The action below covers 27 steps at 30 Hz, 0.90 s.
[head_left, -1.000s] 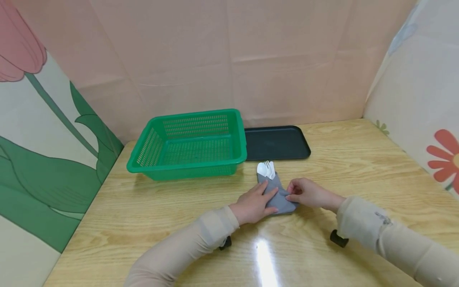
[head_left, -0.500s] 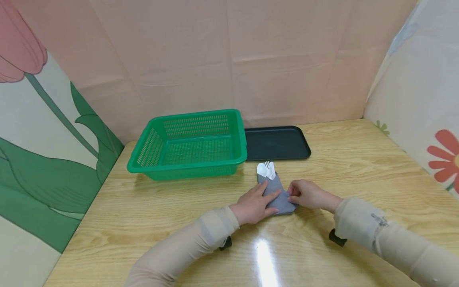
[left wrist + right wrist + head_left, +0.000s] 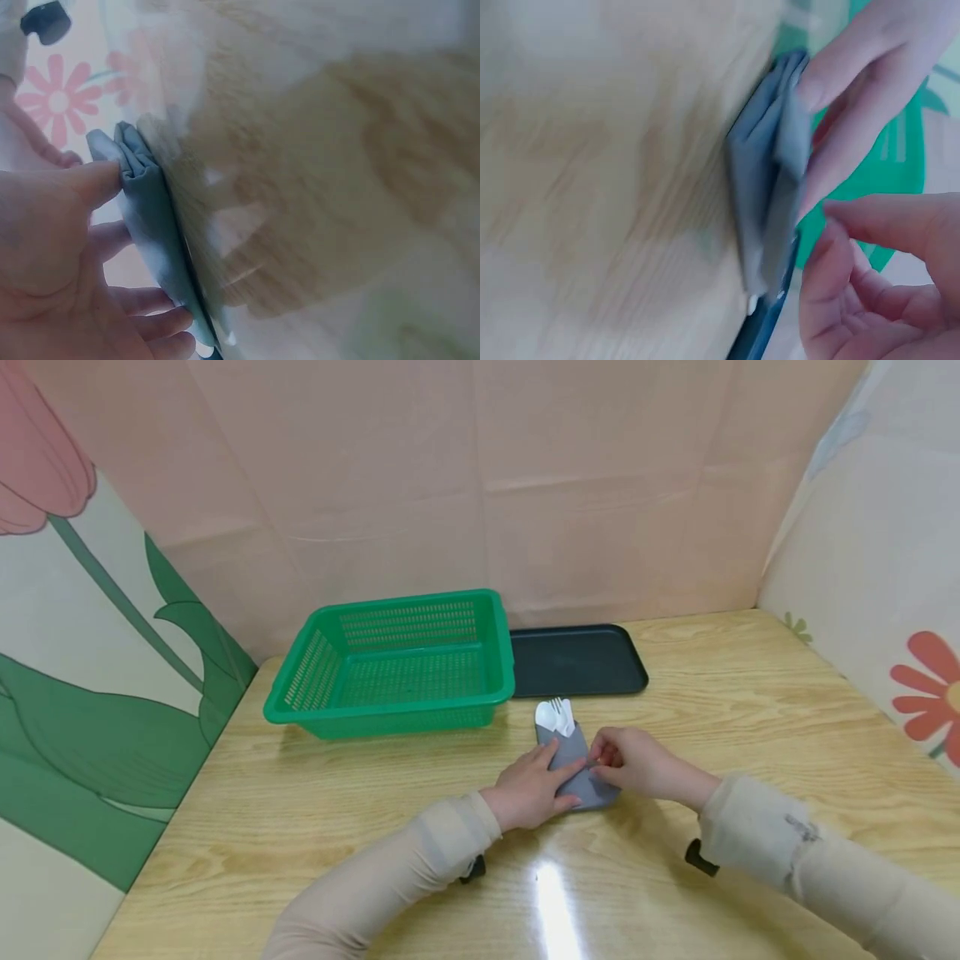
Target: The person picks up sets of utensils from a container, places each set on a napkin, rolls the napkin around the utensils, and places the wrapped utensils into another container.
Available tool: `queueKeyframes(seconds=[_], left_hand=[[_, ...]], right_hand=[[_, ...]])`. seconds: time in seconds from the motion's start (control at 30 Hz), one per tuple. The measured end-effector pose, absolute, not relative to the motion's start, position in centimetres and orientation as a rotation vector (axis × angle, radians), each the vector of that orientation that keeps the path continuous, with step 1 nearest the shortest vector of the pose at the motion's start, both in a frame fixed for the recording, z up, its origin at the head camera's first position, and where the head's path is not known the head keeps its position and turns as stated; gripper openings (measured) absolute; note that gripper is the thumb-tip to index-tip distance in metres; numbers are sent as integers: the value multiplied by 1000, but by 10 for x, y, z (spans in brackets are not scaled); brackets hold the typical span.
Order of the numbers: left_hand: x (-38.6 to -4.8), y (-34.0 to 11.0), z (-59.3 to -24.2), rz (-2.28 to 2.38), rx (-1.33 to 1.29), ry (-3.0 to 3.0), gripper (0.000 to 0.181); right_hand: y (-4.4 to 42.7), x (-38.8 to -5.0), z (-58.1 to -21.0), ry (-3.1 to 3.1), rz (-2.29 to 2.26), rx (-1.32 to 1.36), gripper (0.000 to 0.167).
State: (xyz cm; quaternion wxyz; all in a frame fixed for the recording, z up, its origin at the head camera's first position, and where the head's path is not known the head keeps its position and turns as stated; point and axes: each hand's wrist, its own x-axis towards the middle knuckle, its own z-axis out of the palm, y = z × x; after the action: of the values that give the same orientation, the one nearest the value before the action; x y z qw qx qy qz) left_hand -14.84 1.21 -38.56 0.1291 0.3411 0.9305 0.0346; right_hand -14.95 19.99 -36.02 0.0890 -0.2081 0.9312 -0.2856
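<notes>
A grey cloth napkin [image 3: 598, 789], folded into a narrow pocket, lies on the table in front of the person. White plastic cutlery, a spoon [image 3: 546, 716], a fork [image 3: 558, 708] and a third piece [image 3: 567, 718], sticks out of its far end. The left hand [image 3: 531, 787] rests on the napkin with fingers spread, pressing it from the left. At the napkin's right side, the right hand [image 3: 637, 764] pinches a flap between thumb and forefinger. In the left wrist view the folded layers [image 3: 139, 161] show at the near end. The right wrist view shows the flap raised along one side.
A green perforated basket [image 3: 405, 703] stands at the back left of the wooden table [image 3: 337, 810]. Beside it lies a black tray [image 3: 577, 660], partly behind the basket and just beyond the cutlery. Printed cloths hang around the table.
The right hand has moved slightly left and up over the napkin, drawing the flap leftward, so the right corner sticks out less. The left hand has stayed in place.
</notes>
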Motion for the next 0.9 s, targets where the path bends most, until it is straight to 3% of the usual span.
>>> queueKeyframes(seconds=[0.2, 0.6, 0.9], left_hand=[[-149, 13, -386, 116, 939, 2697, 53], [-148, 11, -386, 147, 977, 2715, 56], [-150, 12, -387, 198, 933, 2732, 62]], right_hand=[[188, -143, -360, 2675, -949, -661, 11], [188, -143, -375, 2565, -990, -330, 25], [185, -144, -380, 2590, -995, -264, 36]])
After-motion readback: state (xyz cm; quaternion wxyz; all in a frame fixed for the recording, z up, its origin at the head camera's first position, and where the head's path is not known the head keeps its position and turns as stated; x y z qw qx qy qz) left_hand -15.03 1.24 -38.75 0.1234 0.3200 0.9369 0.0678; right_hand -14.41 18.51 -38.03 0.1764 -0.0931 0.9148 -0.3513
